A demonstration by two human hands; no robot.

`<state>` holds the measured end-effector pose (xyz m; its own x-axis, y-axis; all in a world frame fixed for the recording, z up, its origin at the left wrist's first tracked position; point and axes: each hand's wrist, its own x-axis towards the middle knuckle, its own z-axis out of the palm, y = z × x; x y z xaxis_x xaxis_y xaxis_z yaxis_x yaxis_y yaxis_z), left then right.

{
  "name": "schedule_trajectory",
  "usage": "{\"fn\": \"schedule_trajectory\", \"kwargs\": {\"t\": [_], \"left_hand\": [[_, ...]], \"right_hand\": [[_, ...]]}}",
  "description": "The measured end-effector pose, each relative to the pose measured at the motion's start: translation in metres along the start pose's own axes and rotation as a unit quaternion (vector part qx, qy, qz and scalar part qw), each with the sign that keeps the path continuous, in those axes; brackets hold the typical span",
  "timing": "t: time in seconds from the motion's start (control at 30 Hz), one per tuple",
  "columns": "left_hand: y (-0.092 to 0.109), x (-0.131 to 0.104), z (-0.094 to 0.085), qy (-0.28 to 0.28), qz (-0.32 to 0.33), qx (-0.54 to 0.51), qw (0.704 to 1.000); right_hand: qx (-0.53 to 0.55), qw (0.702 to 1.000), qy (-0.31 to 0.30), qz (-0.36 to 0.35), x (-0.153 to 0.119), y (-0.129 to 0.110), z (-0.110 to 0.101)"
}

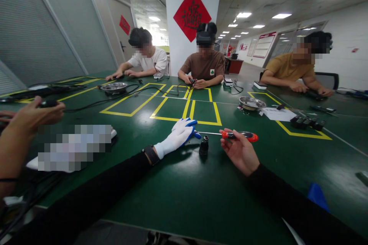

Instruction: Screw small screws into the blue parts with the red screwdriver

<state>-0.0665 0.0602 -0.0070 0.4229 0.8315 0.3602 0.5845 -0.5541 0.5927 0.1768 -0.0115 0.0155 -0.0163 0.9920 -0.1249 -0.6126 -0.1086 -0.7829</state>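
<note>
My left hand (181, 134) wears a white glove with a blue coating. Its fingers are stretched out, with the thumb apart, by the tip of a screwdriver (247, 136). Whether the glove touches the thin metal shaft, I cannot tell. Bare and palm partly up, my right hand (240, 151) grips the red-and-black screwdriver handle between thumb and fingers. The shaft points left, roughly level above the table. Between my hands a small black part (204, 146), tapered with a metal ring on top, stands upright on the green table (184, 187).
Three people sit across the table, and another person's hand (34, 113) is at left. Metal bowls (252, 103) (113, 87), white paper (278, 115), black parts (307, 122) and cables (94, 104) lie about. A blurred white object (71, 149) lies left; a blue thing (317, 197) sits right.
</note>
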Motion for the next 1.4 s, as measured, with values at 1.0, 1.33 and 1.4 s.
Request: {"fn": "schedule_trajectory", "kwargs": {"t": [1.0, 1.33, 1.4], "left_hand": [[0.022, -0.004, -0.005, 0.128, 0.042, 0.079, 0.988], [0.038, -0.022, -0.006, 0.138, 0.140, 0.032, 0.980], [0.043, -0.028, -0.007, 0.116, 0.191, 0.017, 0.975]], "right_hand": [[-0.333, 0.910, -0.026, -0.246, 0.005, 0.001, -0.009], [-0.646, 0.700, -0.192, -0.236, 0.005, 0.010, -0.016], [-0.655, 0.693, -0.197, -0.228, 0.007, 0.011, -0.017]]}}
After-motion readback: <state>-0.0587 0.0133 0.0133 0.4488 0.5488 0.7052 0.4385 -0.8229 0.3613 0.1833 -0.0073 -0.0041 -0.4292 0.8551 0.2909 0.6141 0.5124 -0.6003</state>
